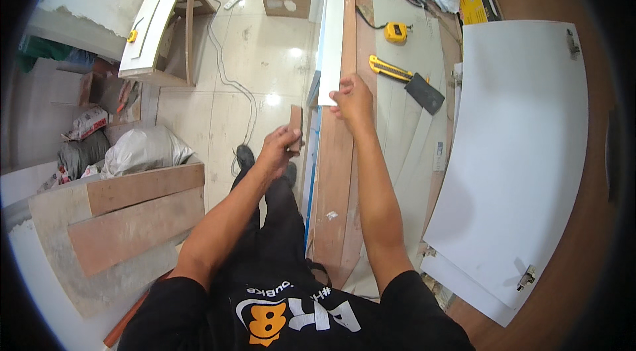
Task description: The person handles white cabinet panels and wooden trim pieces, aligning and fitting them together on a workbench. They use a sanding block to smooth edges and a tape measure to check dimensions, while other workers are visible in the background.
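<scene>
My left hand is closed around a small, flat brown block, held beside the workbench at about its edge. The near end of a long white strip is pinched between the thumb and fingers of my right hand. That strip lies lengthwise along the left edge of the wooden workbench. Right of my right hand, a yellow utility knife touches a dark flat block. A yellow tape measure sits just beyond the knife.
White cabinet doors with hinges lean at the right. A small cabinet stands at the far left, with cables across the tiled floor near it. Wooden boards and a whitish sack are at the left.
</scene>
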{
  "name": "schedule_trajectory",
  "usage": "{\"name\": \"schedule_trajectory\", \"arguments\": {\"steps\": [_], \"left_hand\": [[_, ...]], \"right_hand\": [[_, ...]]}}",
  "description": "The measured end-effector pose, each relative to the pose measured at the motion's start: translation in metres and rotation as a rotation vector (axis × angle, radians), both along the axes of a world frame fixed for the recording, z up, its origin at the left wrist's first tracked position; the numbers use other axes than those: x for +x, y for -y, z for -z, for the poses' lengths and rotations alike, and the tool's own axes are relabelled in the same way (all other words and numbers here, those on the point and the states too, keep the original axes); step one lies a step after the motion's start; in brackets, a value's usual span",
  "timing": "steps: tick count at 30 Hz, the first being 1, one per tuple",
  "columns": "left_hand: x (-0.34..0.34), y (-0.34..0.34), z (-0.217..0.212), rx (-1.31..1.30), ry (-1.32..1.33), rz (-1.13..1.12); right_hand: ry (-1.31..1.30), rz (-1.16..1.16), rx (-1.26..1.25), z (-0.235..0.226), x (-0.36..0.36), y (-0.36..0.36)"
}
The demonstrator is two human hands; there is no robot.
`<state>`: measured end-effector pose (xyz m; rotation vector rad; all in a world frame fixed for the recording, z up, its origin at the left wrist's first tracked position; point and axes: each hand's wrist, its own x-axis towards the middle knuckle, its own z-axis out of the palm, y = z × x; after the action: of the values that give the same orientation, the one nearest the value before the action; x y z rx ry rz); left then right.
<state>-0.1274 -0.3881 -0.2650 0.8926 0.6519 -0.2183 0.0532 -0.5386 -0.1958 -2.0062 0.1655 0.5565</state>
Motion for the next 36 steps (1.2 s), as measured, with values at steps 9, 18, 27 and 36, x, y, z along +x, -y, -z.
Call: {"name": "schedule_trajectory", "arguments": {"steps": [9,18,27,36], "left_hand": [[0.037,0.017,-0.014,0.148,0.126,-0.14],[0.049,0.032,-0.023,0.271,0.225,-0.13],[0.051,0.038,-0.025,0.322,0.208,-0.158],[0.051,0.035,-0.017,0.525,0.219,-0.072]], "right_hand": [[0.631,-0.172,-0.43,0.004,0.015,0.009],[0.996,-0.425,-0.559,0.059,0.055,-0.023],[1.037,-0.4,-0.63,0.066,0.056,-0.025],[0.895,-0.414,-0.586,0.046,0.051,-0.025]]}}
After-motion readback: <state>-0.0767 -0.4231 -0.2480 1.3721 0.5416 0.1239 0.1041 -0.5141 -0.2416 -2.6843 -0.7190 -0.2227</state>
